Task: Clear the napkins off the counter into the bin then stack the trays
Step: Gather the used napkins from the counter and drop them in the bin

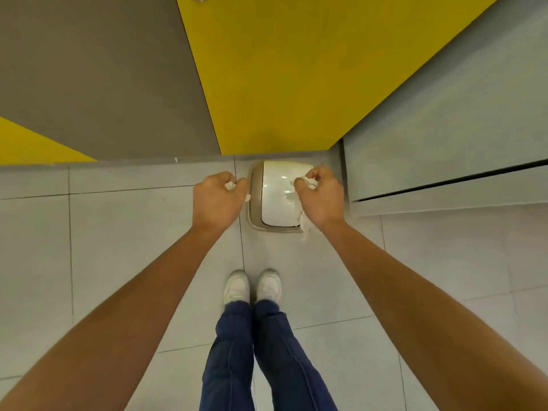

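left hand point(217, 200) gripping napkin point(230, 185) beside bin point(277, 203), right hand point(321, 200) gripping second napkin point(305, 223) above it

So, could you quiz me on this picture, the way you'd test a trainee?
1. True or false: the left hand holds nothing.
2. Where does the bin stand? A) on a counter B) on the tiled floor by the yellow panel C) inside a cupboard
3. Fill in: the right hand, above the bin's white lid, grips a ____.

Key
1. False: it grips a crumpled napkin.
2. B
3. napkin
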`<state>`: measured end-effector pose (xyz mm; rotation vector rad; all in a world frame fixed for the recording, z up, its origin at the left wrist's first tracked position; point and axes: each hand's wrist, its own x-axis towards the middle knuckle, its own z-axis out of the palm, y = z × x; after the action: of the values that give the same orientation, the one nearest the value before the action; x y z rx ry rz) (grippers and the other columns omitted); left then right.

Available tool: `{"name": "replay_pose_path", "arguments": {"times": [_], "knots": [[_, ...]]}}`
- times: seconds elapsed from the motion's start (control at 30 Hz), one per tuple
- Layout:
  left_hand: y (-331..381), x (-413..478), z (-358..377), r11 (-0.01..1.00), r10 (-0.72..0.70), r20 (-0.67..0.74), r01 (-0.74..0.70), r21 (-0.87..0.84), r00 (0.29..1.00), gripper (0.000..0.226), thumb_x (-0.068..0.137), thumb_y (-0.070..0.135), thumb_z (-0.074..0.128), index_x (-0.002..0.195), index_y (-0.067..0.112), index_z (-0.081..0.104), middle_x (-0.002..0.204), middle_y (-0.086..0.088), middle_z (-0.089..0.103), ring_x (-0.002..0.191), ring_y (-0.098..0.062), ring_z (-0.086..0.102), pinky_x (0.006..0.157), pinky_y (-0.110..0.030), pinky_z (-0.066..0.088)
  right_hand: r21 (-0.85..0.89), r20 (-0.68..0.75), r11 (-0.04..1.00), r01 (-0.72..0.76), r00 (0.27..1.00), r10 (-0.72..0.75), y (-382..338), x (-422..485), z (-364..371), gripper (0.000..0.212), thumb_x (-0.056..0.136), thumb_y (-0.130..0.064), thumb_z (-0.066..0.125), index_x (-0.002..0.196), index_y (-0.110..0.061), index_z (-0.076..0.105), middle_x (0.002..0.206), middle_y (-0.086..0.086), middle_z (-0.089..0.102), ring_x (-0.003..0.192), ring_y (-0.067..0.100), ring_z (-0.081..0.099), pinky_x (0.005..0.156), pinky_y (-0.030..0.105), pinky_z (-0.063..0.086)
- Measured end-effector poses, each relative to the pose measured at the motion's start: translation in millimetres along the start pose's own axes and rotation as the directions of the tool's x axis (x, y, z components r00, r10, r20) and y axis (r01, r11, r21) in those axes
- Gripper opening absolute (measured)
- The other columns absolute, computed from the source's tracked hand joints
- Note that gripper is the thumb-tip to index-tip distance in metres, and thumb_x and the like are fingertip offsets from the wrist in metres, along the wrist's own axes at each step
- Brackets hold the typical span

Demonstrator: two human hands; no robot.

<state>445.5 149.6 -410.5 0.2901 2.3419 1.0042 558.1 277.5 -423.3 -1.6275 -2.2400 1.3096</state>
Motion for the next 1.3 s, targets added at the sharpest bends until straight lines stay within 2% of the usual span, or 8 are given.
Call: {"name": "replay_pose_path", "arguments": {"times": [0.17, 0.27, 0.53, 0.7, 0.83, 1.0, 1.17, 1.3], "knots": [[-55.2, 25.5, 34.9, 0.996, -0.092, 0.004, 0.092, -0.007, 0.996, 0.027, 0.084, 0.02, 0.053, 0.065, 0.001, 0.057, 0.057, -0.003, 0.052, 0.051, -0.016, 0.046, 0.05, -0.032, 0.049, -0.021, 0.046, 0.999, -0.041, 0.998, 0.042, 57.1, 26.6, 54.2, 0.015, 0.089, -0.019, 0.057, 0.102, -0.014, 0.062, 0.076, 0.0, 0.057, 0.06, 0.01, 0.049, 0.048, 0.008, 0.036], [-87.6, 35.0, 53.5, 0.989, -0.147, 0.008, 0.147, 0.004, 0.989, 0.031, 0.083, 0.02, 0.052, 0.079, -0.01, 0.059, 0.068, -0.012, 0.054, 0.061, -0.02, 0.046, 0.057, -0.042, 0.053, -0.044, 0.048, 0.993, -0.107, 0.993, 0.109, 93.2, 39.1, 84.4, 0.018, 0.091, -0.023, 0.055, 0.096, -0.011, 0.066, 0.084, -0.001, 0.06, 0.079, 0.015, 0.055, 0.07, 0.02, 0.045], [-134.7, 34.7, 84.0, 0.984, -0.173, 0.039, 0.174, -0.023, 0.984, 0.029, 0.085, 0.016, 0.052, 0.059, 0.003, 0.048, 0.051, -0.001, 0.039, 0.046, -0.012, 0.035, 0.044, -0.022, 0.034, 0.045, 0.03, 0.935, -0.352, 0.936, 0.351, 140.4, 51.4, 126.8, 0.021, 0.092, -0.03, 0.053, 0.097, -0.012, 0.063, 0.087, -0.002, 0.057, 0.089, 0.017, 0.053, 0.086, 0.03, 0.047], [-142.7, 35.7, 96.2, 0.979, -0.193, 0.067, 0.197, -0.051, 0.979, 0.032, 0.086, 0.019, 0.054, 0.058, 0.004, 0.05, 0.048, 0.006, 0.041, 0.044, -0.009, 0.038, 0.047, -0.022, 0.039, 0.303, 0.183, 0.662, -0.686, 0.723, 0.666, 138.9, 70.5, 133.8, 0.043, 0.095, -0.035, 0.05, 0.129, -0.009, 0.051, 0.114, 0.009, 0.057, 0.108, 0.027, 0.054, 0.091, 0.034, 0.042], [-144.7, 37.0, 100.4, 0.976, -0.21, 0.08, 0.214, -0.043, 0.974, 0.03, 0.088, 0.02, 0.053, 0.072, -0.005, 0.058, 0.055, -0.001, 0.041, 0.048, -0.011, 0.037, 0.052, -0.03, 0.042, 0.507, 0.321, 0.461, -0.728, 0.656, 0.683, 136.7, 85.2, 142.7, 0.043, 0.1, -0.021, 0.038, 0.138, -0.002, 0.037, 0.144, 0.015, 0.042, 0.131, 0.03, 0.044, 0.091, 0.034, 0.042], [-152.4, 38.3, 106.7, 0.974, -0.223, 0.075, 0.226, -0.028, 0.972, 0.031, 0.088, 0.019, 0.053, 0.075, -0.008, 0.06, 0.054, -0.001, 0.042, 0.049, -0.013, 0.036, 0.05, -0.029, 0.043, 0.692, 0.434, 0.186, -0.698, 0.607, 0.666, 141.7, 93.0, 142.6, 0.03, 0.094, -0.01, 0.046, 0.123, -0.006, 0.054, 0.123, 0.014, 0.056, 0.12, 0.027, 0.051, 0.085, 0.028, 0.046], [-155.7, 35.8, 114.5, 0.973, -0.224, 0.085, 0.227, -0.03, 0.971, 0.029, 0.088, 0.018, 0.053, 0.065, -0.001, 0.055, 0.053, 0.0, 0.043, 0.049, -0.012, 0.037, 0.051, -0.025, 0.038, 0.64, 0.432, 0.241, -0.73, 0.601, 0.672, 145.3, 92.3, 143.7, 0.038, 0.091, -0.009, 0.052, 0.129, -0.01, 0.05, 0.125, 0.008, 0.054, 0.094, 0.022, 0.053, 0.082, 0.029, 0.046], [-153.4, 35.4, 121.2, 0.978, -0.204, 0.094, 0.208, -0.032, 0.975, 0.027, 0.088, 0.02, 0.053, 0.065, 0.006, 0.055, 0.055, 0.001, 0.047, 0.051, -0.012, 0.041, 0.053, -0.025, 0.042, 0.611, 0.402, 0.306, -0.731, 0.618, 0.675, 147.8, 93.1, 139.9, 0.04, 0.091, 0.001, 0.047, 0.13, -0.007, 0.048, 0.131, 0.011, 0.051, 0.114, 0.023, 0.051, 0.102, 0.031, 0.042]]}}
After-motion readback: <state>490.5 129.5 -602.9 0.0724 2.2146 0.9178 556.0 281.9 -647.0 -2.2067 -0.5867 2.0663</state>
